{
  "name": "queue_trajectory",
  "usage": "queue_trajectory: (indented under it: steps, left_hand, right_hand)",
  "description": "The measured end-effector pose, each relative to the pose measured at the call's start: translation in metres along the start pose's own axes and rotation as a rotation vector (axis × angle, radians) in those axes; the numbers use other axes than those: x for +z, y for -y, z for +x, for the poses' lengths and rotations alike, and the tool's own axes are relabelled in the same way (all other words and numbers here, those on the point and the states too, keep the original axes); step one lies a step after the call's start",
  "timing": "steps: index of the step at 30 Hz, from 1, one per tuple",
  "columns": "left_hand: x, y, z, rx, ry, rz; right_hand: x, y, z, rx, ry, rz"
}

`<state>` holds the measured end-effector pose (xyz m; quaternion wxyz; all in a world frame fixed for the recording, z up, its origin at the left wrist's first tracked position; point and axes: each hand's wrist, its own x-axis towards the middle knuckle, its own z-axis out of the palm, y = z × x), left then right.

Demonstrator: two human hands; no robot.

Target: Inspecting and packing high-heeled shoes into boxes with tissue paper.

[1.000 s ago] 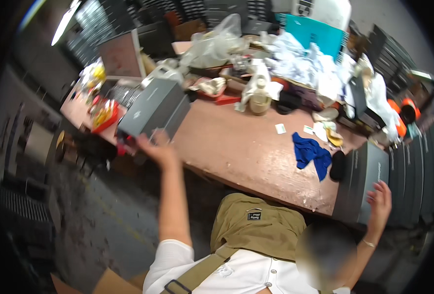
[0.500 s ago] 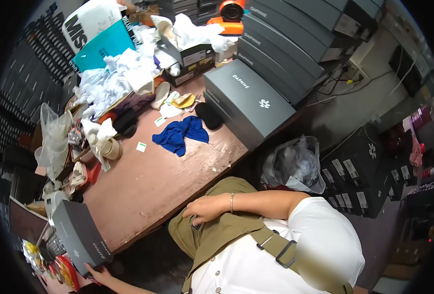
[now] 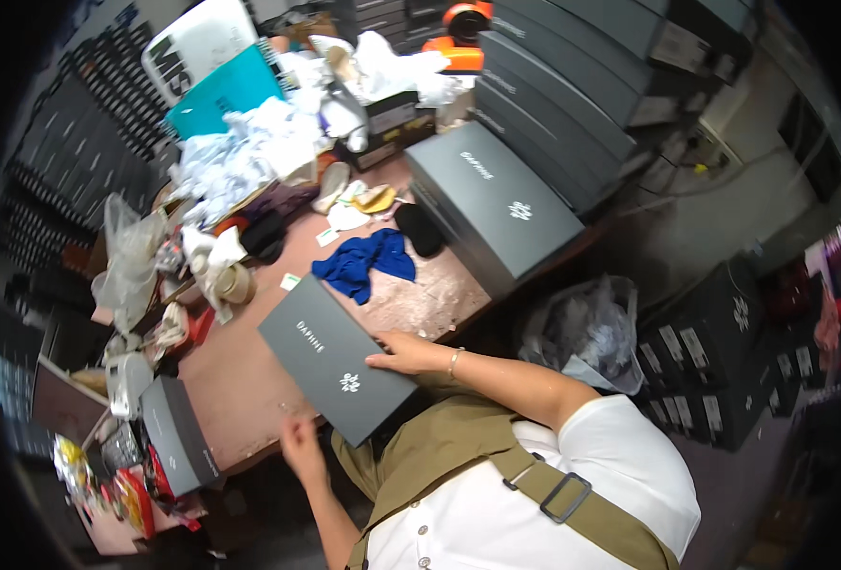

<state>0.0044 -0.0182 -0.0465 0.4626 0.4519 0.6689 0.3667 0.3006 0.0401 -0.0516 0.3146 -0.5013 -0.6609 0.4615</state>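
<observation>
A dark grey shoebox (image 3: 311,366) with pale print on its lid lies tilted across the front edge of the table (image 3: 240,366). My right hand (image 3: 409,353) grips its right side, thumb on the lid and the other fingers partly hidden. My left hand (image 3: 301,445) is just off the box's near-left side, apart from it; its fingers are smeared by motion. Another grey shoebox (image 3: 181,442) rests at the table's left end. Beyond the held box lies a crumpled blue cloth (image 3: 362,264), with a black pad-like thing (image 3: 420,231) beside it.
Grey shoeboxes (image 3: 544,119) are stacked high at the far right, a large one (image 3: 492,195) before them. Crumpled white paper (image 3: 240,157) heaps up at the back left. On the floor at right stand a filled plastic bag (image 3: 582,328) and dark boxes (image 3: 696,366).
A shoebox is now in front of me, with my right hand raised from my lap onto it. My left hand has moved right, away from the shoebox at the table's left end.
</observation>
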Motion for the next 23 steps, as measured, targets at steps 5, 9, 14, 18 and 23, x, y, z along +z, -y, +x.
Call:
queue_trajectory:
  steps: [5,9,14,18,23]
  left_hand:
    - [0.055,0.009,0.027,-0.286,0.137,-0.544]
    - [0.075,-0.011,0.020,-0.361,0.143,-0.906]
    - [0.078,-0.025,0.027,-0.235,0.143,-0.911]
    - [0.040,-0.034,0.031,0.083,-0.109,-0.447]
    - [-0.055,-0.058,0.021,0.245,0.254,-0.503]
  right_hand:
    - [-0.024,-0.012,0.008,0.380,0.192,-0.004]
    - [-0.053,-0.001,0.006,0.586,0.257,0.417]
    - [-0.052,0.002,0.016,0.476,0.085,0.860]
    - [-0.035,0.048,0.018,0.308,-0.051,0.999]
    - [0.013,0.070,0.032,0.433,0.024,0.961]
